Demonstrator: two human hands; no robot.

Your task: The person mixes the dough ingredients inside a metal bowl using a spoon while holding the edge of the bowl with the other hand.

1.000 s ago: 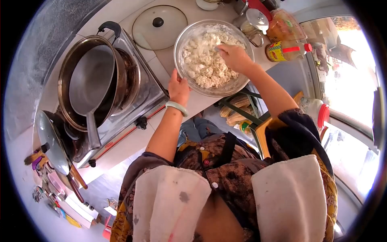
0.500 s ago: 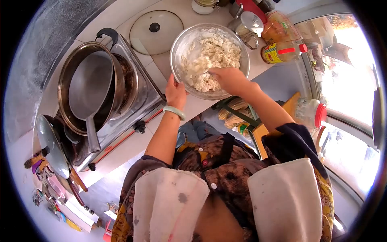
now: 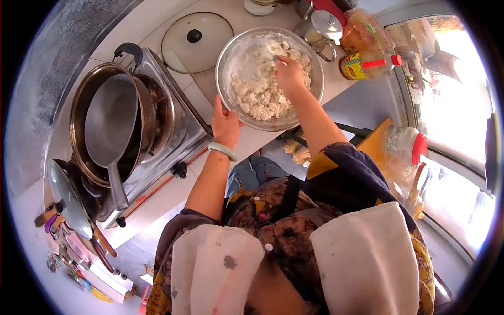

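Observation:
A metal bowl [image 3: 223, 100] holds crumbly, floury dough [image 3: 262, 97], with loose white flour toward its far left side. My left hand [image 3: 226, 126] grips the bowl's near-left rim, thumb along the outer wall and a pale bangle on the wrist. Over the dough, on the bowl's right half, my right hand [image 3: 289, 73] is closed around a utensil. Only a small greyish bit of it shows by the fingers, so its kind is hidden.
A glass lid [image 3: 178, 47] lies left of the bowl. Farther left, a pot with a long-handled pan [image 3: 113, 121] inside sits on a gas stove [image 3: 157, 168]. An oil bottle [image 3: 362, 65] and a lidded metal pot [image 3: 317, 31] stand to the right.
My right hand has moved up and slightly right over the dough. The dough has shifted within the bowl, while my left hand stays on the rim.

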